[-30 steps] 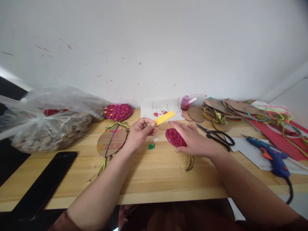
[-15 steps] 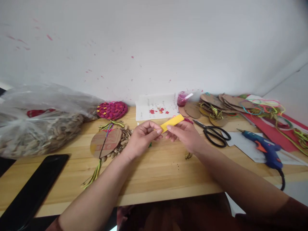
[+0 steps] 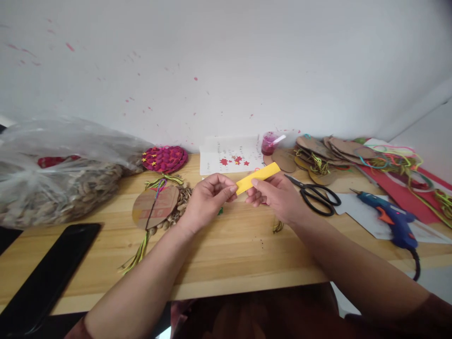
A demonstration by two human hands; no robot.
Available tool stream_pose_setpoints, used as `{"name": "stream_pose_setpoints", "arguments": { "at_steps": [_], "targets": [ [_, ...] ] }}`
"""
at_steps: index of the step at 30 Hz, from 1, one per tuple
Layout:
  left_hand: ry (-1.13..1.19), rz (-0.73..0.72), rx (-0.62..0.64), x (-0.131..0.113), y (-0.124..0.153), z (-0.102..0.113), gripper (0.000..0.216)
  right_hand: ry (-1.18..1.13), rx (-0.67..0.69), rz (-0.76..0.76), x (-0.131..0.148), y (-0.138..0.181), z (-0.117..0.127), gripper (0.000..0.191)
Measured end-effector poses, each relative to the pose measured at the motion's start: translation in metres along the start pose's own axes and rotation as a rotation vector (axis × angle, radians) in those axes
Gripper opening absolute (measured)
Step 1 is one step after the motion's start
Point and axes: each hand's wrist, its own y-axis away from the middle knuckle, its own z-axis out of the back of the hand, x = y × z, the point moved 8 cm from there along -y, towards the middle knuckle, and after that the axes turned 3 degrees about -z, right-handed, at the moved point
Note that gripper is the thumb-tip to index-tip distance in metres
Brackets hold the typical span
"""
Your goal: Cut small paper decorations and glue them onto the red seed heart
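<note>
**A:** Starting at the left hand point(image 3: 208, 197): pinching the lower end of a yellow strip point(image 3: 257, 178) between thumb and fingertips. Same deal with the right hand point(image 3: 275, 195), gripping it nearer the middle.

**B:** Yep, held up over the wooden table point(image 3: 229, 263), tilted up to the right. Spotting black scissors point(image 3: 314, 194) just right of the right hand, then a blue glue gun point(image 3: 388, 219) further out.

**A:** Also seeing a cardboard disc point(image 3: 155, 206) with cords near the left hand, a red beaded disc point(image 3: 164, 158) behind it, a clear bag point(image 3: 63, 174) far left, and a black phone point(image 3: 45, 278) at the near edge.

**B:** Plus a star-printed sheet point(image 3: 229, 157) by the wall.
</note>
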Motion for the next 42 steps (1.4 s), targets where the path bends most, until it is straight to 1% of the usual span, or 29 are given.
{"name": "stream_pose_setpoints", "arguments": {
  "at_steps": [3, 4, 6, 7, 9, 10, 11, 13, 16, 19, 21, 25, 29, 31, 35, 40, 42],
  "targets": [
    [0.112, 0.068, -0.03, 0.007, -0.001, 0.002, 0.024, -0.034, 0.116, 0.018, 0.001, 0.001, -0.007, 0.019],
    [0.169, 0.111, -0.031, 0.01, -0.001, 0.002, 0.025, -0.045, 0.151, 0.034, 0.003, 0.003, -0.01, 0.024],
    [0.272, 0.204, 0.0, 0.017, 0.0, -0.001, 0.026, -0.034, 0.191, 0.08, 0.007, 0.005, -0.013, 0.043],
    [0.308, 0.243, 0.028, 0.02, 0.001, -0.004, 0.027, -0.01, 0.193, 0.111, 0.01, 0.006, -0.014, 0.044],
    [0.347, 0.301, 0.077, 0.022, 0.003, -0.008, 0.027, 0.051, 0.177, 0.18, 0.015, 0.008, -0.015, 0.028],
    [0.355, 0.314, 0.081, 0.023, 0.003, -0.009, 0.027, 0.075, 0.156, 0.201, 0.017, 0.008, -0.015, 0.019],
    [0.355, 0.314, 0.068, 0.023, 0.003, -0.007, 0.028, 0.09, 0.13, 0.201, 0.018, 0.007, -0.014, 0.016],
    [0.337, 0.284, -0.004, 0.021, 0.002, -0.001, 0.028, 0.088, 0.066, 0.147, 0.014, 0.005, -0.009, 0.018],
    [0.256, 0.214, -0.097, 0.017, 0.001, 0.007, 0.027, 0.007, 0.001, 0.018, 0.002, 0.001, -0.004, 0.023],
    [0.112, 0.156, -0.091, 0.012, 0.001, 0.008, 0.027, -0.101, -0.013, -0.077, -0.01, -0.001, -0.004, 0.022],
    [0.009, 0.105, -0.086, 0.008, 0.0, 0.008, 0.027, -0.134, -0.01, -0.114, -0.015, -0.002, -0.005, 0.02],
    [-0.124, -0.003, -0.083, 0.001, 0.0, 0.008, 0.023, -0.105, -0.026, -0.088, -0.014, -0.001, -0.005, 0.017],
    [-0.214, -0.094, -0.077, -0.004, 0.003, 0.003, 0.016, -0.057, -0.02, -0.064, -0.01, 0.0, -0.006, 0.018],
    [-0.268, -0.144, -0.084, -0.008, 0.004, 0.0, 0.013, -0.071, 0.001, -0.083, -0.012, 0.001, -0.009, 0.019],
    [-0.419, -0.285, -0.136, -0.017, 0.008, 0.0, 0.009, -0.122, 0.024, -0.136, -0.02, 0.002, -0.013, 0.019],
    [-0.401, -0.325, -0.158, -0.021, 0.009, 0.002, 0.006, -0.165, 0.016, -0.15, -0.02, 0.004, -0.014, 0.015],
    [-0.417, -0.38, -0.175, -0.027, 0.012, 0.003, 0.006, -0.164, 0.024, -0.159, -0.02, 0.004, -0.014, 0.014]
  ]
}}
